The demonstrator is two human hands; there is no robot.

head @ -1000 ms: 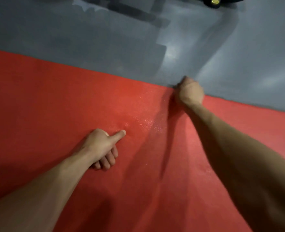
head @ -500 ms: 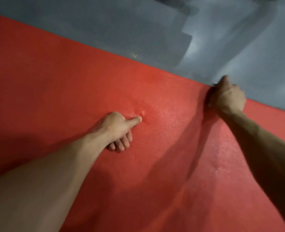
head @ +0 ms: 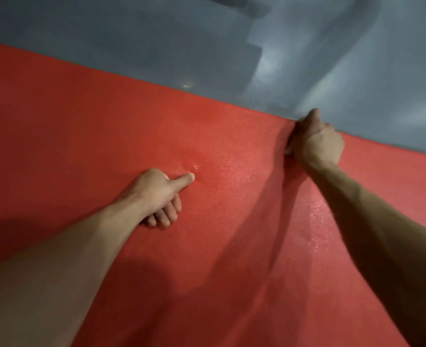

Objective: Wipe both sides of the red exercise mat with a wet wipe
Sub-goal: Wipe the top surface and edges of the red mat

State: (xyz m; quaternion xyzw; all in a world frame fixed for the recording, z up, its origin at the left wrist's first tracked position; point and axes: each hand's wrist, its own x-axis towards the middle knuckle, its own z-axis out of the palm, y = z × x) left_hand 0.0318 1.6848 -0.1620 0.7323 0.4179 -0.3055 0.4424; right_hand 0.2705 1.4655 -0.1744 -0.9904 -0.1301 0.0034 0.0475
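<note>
Grey floor (head: 156,46), glossy with pale reflections, runs along the far edge of the red exercise mat (head: 81,136). Left hand (head: 156,194): fingers curled under against the mat, holding nothing, thumb stretched forward and pressing the surface. Right hand (head: 315,141): fingers closed tight at the mat's far edge, a pale scrap, seemingly the wet wipe (head: 289,149), just visible beneath. Damp sheen lies between the hands.

left hand (head: 156,194) fisted on red mat (head: 81,136) | right hand (head: 315,144) — grips wipe (head: 289,149) at mat's edge
</note>
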